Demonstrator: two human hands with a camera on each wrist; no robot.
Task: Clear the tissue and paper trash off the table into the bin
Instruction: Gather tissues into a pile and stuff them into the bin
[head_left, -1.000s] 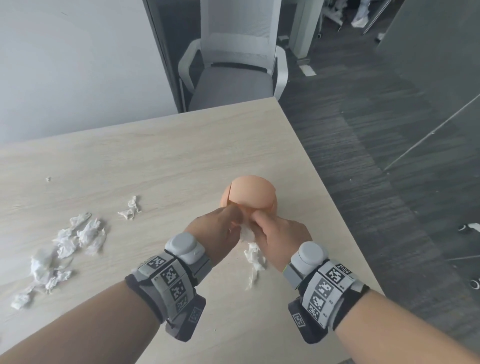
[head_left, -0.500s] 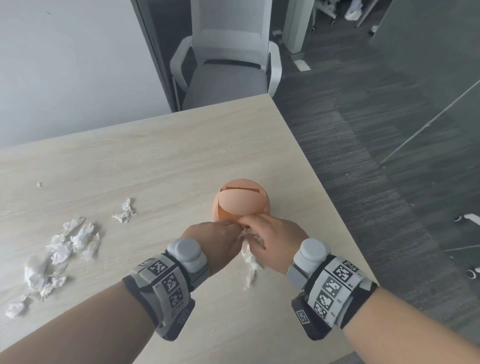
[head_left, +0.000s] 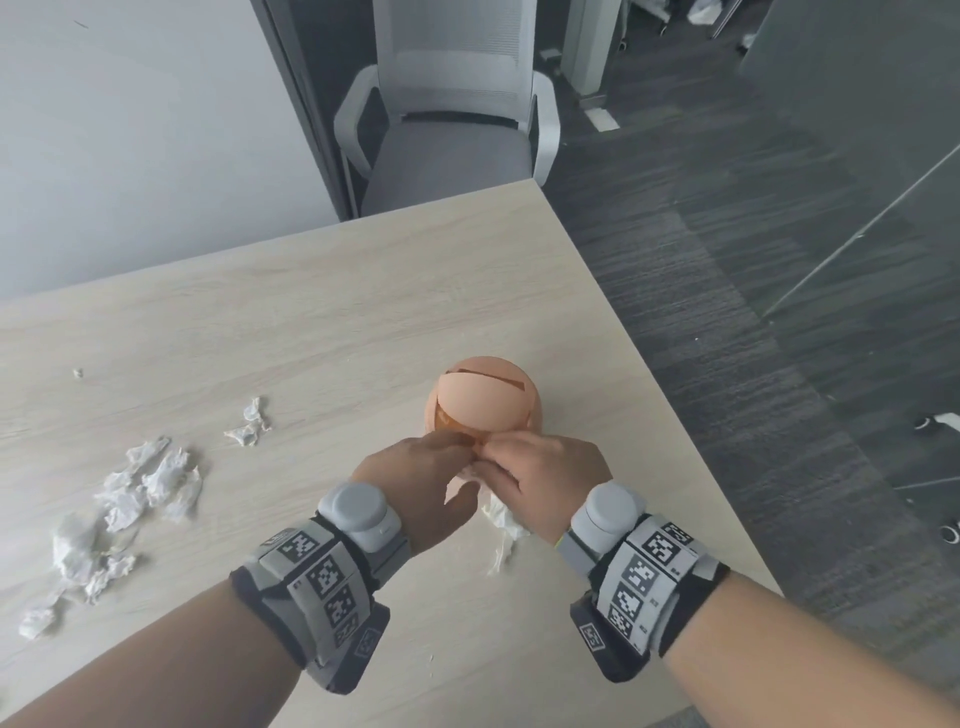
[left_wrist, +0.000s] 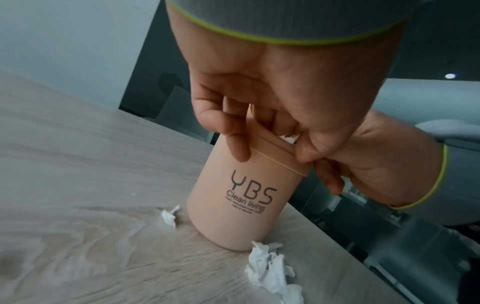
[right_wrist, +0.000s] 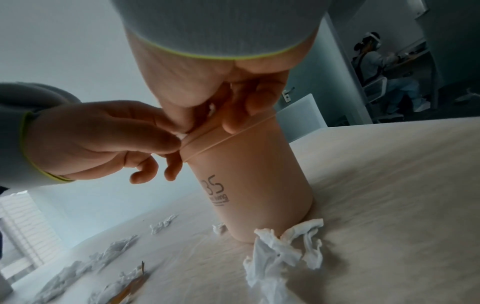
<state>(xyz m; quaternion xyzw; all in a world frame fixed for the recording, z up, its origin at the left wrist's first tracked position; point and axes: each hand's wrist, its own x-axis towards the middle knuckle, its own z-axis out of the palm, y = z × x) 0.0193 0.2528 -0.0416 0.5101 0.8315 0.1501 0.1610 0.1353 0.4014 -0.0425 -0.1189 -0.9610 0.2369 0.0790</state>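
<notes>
I saw the peach desktop bin (head_left: 485, 400) standing upright on the pale wood table (head_left: 322, 317), near the table's right edge, with dark carpet (head_left: 727, 291) beyond that edge. Its domed swing lid (head_left: 480, 397) showed a dark slot along the far side. Both my hands met at the near rim. My left hand (head_left: 415, 480) had its fingers curled over the lid edge, one fingertip (left_wrist: 240, 153) pressed down on the collar, so it was grasping the bin. My right hand (head_left: 540, 475) was pinching a scrap of white tissue (left_wrist: 288, 138) at the opening; only a sliver of that scrap showed between the fingers.

A crumpled tissue (head_left: 501, 525) lay on the table just in front of the bin's base, under my right wrist. A smaller tissue bit (head_left: 249, 423) sat well to the left, and a scattered heap of tissue scraps (head_left: 114, 514) lay further left, toward the near edge. Between the bin and that heap the tabletop was bare wood.

The left wrist view gave me the printing on the bin wall, "YBS Clean living" (left_wrist: 250, 191), which the head view could not show. The right wrist view showed only the end of that lettering. A grey office chair (head_left: 452, 124) stood off the table's far corner.
</notes>
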